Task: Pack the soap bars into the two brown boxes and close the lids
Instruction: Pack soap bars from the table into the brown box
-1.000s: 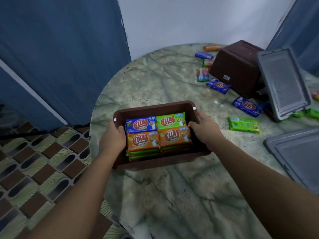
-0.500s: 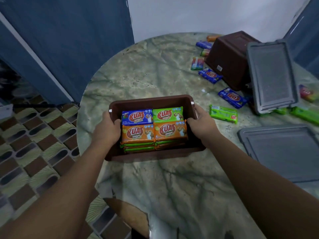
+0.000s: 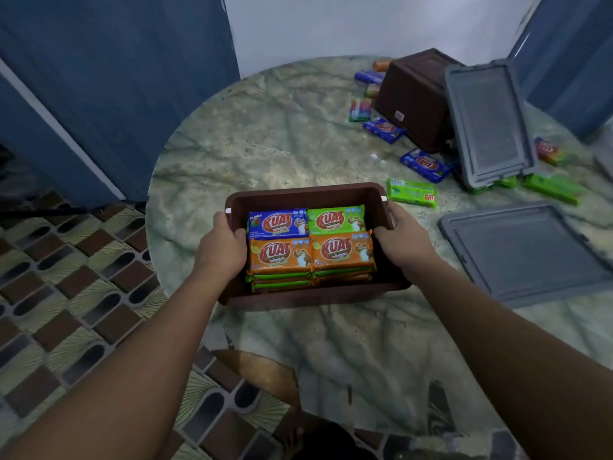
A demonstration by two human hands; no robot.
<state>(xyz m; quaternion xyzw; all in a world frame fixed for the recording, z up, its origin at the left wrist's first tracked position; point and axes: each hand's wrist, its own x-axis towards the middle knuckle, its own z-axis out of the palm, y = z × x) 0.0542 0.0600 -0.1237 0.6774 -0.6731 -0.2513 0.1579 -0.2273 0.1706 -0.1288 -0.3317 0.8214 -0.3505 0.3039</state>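
Observation:
A brown box (image 3: 305, 194) sits on the round marble table (image 3: 265, 134), filled with stacked soap bars (image 3: 310, 247) in blue, green and orange wrappers. My left hand (image 3: 222, 247) grips its left rim and my right hand (image 3: 403, 240) grips its right rim. A second brown box (image 3: 414, 97) lies tipped over at the back right, a grey lid (image 3: 486, 124) leaning against it. Another grey lid (image 3: 527, 250) lies flat at the right. Loose soap bars lie around the tipped box, among them a green one (image 3: 411, 193) and a blue one (image 3: 424, 165).
The table's left and near edges drop to a patterned tile floor (image 3: 66, 293). Blue panels (image 3: 116, 78) stand at the left and far right, a white wall behind. A wooden stool or chair part (image 3: 262, 373) shows below the near edge.
The box with the soap has shifted a little rightward and toward me on the table, still held at both rims. The camera view has dipped lower.

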